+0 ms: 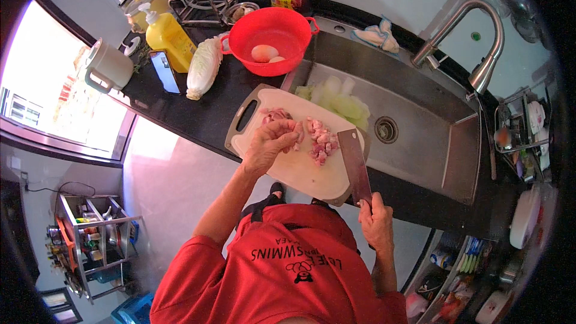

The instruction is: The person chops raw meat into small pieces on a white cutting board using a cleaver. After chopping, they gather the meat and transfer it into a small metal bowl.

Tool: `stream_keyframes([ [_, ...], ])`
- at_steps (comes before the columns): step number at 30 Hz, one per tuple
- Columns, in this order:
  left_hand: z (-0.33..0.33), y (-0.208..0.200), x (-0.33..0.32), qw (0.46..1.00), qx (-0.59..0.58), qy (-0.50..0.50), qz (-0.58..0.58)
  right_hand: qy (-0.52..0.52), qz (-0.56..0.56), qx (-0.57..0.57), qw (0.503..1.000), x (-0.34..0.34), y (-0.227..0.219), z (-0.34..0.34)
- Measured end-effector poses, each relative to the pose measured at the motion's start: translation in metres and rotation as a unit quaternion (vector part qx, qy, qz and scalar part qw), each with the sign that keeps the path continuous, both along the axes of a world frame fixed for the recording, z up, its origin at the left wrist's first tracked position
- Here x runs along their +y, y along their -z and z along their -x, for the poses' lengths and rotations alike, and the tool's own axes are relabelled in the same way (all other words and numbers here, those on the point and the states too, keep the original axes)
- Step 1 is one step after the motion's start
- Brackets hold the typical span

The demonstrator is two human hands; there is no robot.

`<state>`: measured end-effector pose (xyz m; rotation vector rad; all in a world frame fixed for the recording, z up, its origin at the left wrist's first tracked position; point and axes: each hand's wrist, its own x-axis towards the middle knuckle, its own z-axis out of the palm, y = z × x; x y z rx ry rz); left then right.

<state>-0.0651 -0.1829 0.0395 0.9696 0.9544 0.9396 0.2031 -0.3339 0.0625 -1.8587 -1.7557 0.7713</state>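
A white cutting board [294, 174] lies at the counter's front edge, partly over the sink. Small diced pieces of raw pink meat [323, 143] are heaped near its middle, and a larger lump of raw meat [276, 114] sits to their left. My left hand [271, 143] is above the board between the two, its fingers pinched together; whatever they hold is hidden. In my right hand [377, 222] is the handle of a cleaver [355, 165]. Its broad blade points away from me over the board's right side, to the right of the diced meat and apart from my left hand.
Pale green leaves [342, 105] rest in the steel sink [420, 138], under a curved faucet [498, 30]. Behind the board stands a red basin [270, 69] with eggs. Left of it are a napa cabbage [205, 67], a propped phone [164, 72], a yellow pump bottle [171, 42] and a white jug [109, 65].
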Motion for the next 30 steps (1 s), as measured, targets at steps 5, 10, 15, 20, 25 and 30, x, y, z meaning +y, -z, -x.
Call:
stream_keyframes([
  [5,0.013,0.005,-0.008,0.997,-0.063,-0.023,0.024,-0.012,-0.002,0.009,1.0,0.004,-0.002,0.005],
  [10,0.02,0.006,-0.006,0.985,0.079,-0.089,-0.122,-0.015,-0.002,-0.001,1.0,0.003,-0.008,0.011],
  [15,0.022,0.024,0.019,0.877,0.356,-0.089,-0.31,0.015,0.022,0.026,0.999,-0.001,-0.01,0.014],
  [20,0.003,0.004,0.018,0.742,0.487,-0.192,-0.418,0.021,0.01,-0.013,1.0,-0.011,-0.002,0.009],
  [25,-0.031,0.027,-0.016,0.696,0.496,-0.056,-0.517,0.045,0.003,0.0,0.999,-0.016,-0.004,0.005],
  [30,-0.063,0.052,-0.022,0.775,0.487,-0.049,-0.399,0.061,0.026,0.009,0.998,-0.017,-0.002,-0.002],
])
